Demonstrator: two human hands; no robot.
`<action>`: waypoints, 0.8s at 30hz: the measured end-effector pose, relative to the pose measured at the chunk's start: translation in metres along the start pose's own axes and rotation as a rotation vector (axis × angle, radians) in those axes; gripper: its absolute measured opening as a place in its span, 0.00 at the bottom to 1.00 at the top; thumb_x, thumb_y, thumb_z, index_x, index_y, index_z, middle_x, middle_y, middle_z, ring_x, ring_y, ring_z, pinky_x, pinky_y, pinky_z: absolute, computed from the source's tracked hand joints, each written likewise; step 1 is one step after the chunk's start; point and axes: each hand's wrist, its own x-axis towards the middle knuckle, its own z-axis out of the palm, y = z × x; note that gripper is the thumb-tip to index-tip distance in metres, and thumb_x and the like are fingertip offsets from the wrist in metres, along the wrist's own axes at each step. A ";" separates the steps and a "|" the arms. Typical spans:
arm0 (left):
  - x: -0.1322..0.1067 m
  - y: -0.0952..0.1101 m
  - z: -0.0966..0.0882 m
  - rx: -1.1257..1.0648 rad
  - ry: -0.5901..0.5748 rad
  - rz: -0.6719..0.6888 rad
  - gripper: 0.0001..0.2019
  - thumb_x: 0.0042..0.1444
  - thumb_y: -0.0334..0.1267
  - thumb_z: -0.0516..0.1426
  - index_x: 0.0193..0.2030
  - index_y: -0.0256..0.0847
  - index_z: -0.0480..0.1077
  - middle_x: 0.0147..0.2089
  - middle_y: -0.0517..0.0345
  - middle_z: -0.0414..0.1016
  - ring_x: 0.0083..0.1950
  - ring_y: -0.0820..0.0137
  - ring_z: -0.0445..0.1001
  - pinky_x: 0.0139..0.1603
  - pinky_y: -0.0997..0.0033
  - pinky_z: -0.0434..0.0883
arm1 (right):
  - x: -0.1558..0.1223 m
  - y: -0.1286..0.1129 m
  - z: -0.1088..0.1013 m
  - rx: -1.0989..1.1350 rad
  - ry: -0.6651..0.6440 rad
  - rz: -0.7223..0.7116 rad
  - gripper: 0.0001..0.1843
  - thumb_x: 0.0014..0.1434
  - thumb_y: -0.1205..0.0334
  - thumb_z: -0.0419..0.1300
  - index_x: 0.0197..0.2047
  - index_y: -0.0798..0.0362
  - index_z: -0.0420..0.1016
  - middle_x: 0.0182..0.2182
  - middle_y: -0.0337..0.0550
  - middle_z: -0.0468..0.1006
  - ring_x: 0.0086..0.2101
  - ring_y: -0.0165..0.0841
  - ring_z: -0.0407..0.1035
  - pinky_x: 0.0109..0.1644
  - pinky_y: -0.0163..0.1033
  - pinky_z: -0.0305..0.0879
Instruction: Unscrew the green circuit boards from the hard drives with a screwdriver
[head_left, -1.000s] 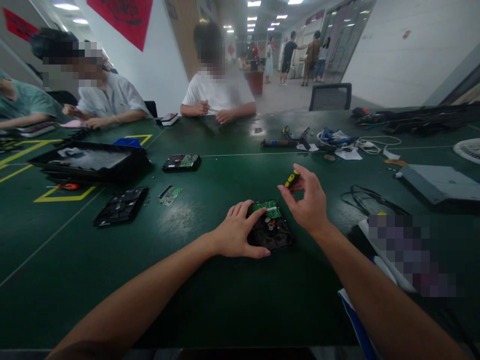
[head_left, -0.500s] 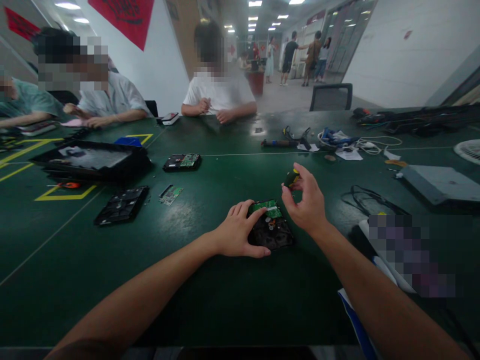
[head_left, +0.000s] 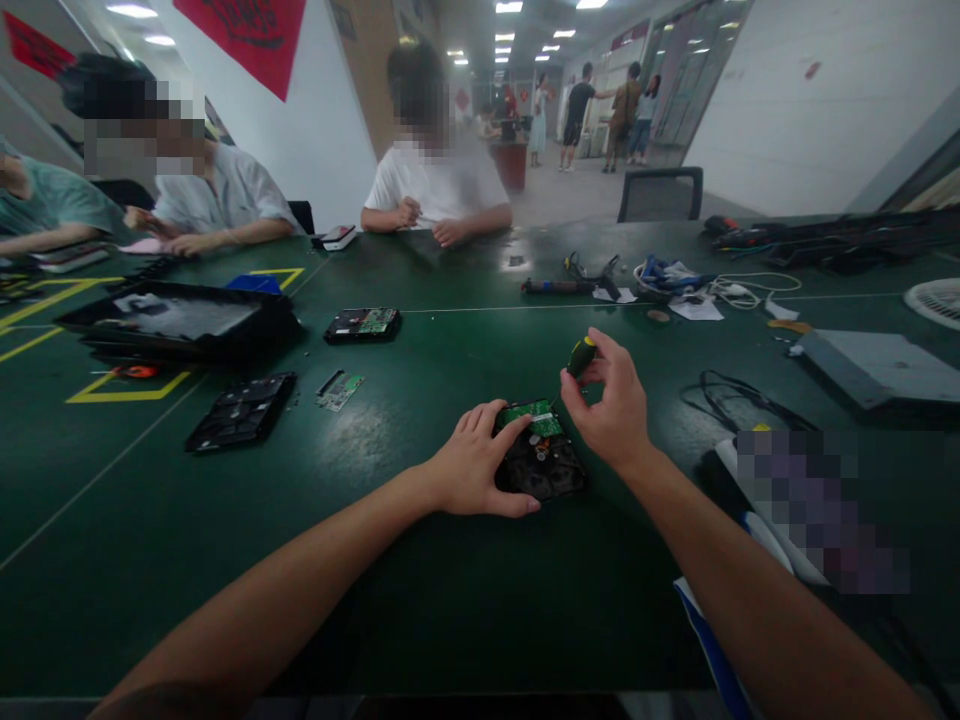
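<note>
In front of me on the green table lies a hard drive [head_left: 551, 468], its green circuit board [head_left: 537, 420] facing up. My left hand [head_left: 480, 460] holds it down from the left, with the thumb along the near edge and the index finger over the board. Between the thumb and fingers of my right hand [head_left: 611, 400] is a screwdriver [head_left: 580, 357] with a dark green and yellow handle. It leans, its thin shaft pointing down to the board's right corner. Whether the tip touches a screw I cannot make out.
To the left are a black drive casing [head_left: 240, 412], a loose circuit board [head_left: 340, 391], another hard drive [head_left: 363, 324] and a black tray [head_left: 180, 325]. A grey metal box [head_left: 877, 370] and cables [head_left: 739, 395] lie right. Across the table sits a person in white [head_left: 439, 190].
The screwdriver's handle has turned in my right fingers and now shows more fully, slanting down toward the board. My left hand and the hard drive stay in place.
</note>
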 end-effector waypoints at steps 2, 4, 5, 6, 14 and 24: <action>0.001 -0.001 0.001 0.001 0.005 0.010 0.61 0.50 0.79 0.60 0.81 0.42 0.51 0.78 0.32 0.46 0.78 0.31 0.47 0.75 0.31 0.56 | -0.001 0.002 0.001 -0.026 0.021 0.013 0.37 0.64 0.58 0.66 0.73 0.42 0.58 0.56 0.50 0.74 0.33 0.36 0.73 0.41 0.54 0.82; 0.002 -0.001 0.001 0.004 0.014 0.013 0.61 0.50 0.79 0.60 0.80 0.41 0.52 0.78 0.31 0.46 0.78 0.32 0.47 0.75 0.31 0.56 | -0.001 0.003 0.001 -0.030 0.022 0.013 0.37 0.64 0.58 0.66 0.72 0.42 0.58 0.56 0.50 0.73 0.34 0.38 0.74 0.41 0.54 0.82; 0.002 -0.001 0.001 0.006 0.020 0.013 0.61 0.50 0.79 0.61 0.80 0.41 0.52 0.77 0.31 0.47 0.78 0.32 0.47 0.75 0.31 0.56 | -0.001 0.003 0.001 -0.023 0.016 0.008 0.36 0.64 0.58 0.65 0.72 0.42 0.58 0.57 0.51 0.73 0.36 0.39 0.75 0.41 0.54 0.82; 0.003 -0.002 0.002 0.007 0.026 0.014 0.61 0.49 0.78 0.61 0.80 0.40 0.53 0.77 0.31 0.47 0.78 0.32 0.48 0.75 0.32 0.56 | -0.001 0.003 0.001 -0.011 0.010 0.004 0.36 0.65 0.59 0.65 0.73 0.42 0.57 0.58 0.52 0.73 0.38 0.39 0.76 0.43 0.54 0.83; 0.009 -0.005 0.004 0.009 0.048 0.012 0.61 0.49 0.78 0.62 0.80 0.41 0.53 0.77 0.32 0.48 0.78 0.33 0.49 0.75 0.32 0.57 | -0.001 0.004 0.003 -0.017 0.055 -0.009 0.36 0.64 0.60 0.66 0.71 0.43 0.58 0.56 0.51 0.74 0.38 0.39 0.76 0.40 0.51 0.82; 0.009 -0.010 0.003 -0.025 0.027 0.006 0.62 0.49 0.80 0.60 0.81 0.43 0.51 0.78 0.32 0.45 0.78 0.33 0.47 0.75 0.32 0.55 | -0.001 0.007 0.005 0.051 0.036 0.018 0.39 0.62 0.63 0.65 0.72 0.43 0.56 0.60 0.52 0.72 0.42 0.39 0.77 0.44 0.50 0.82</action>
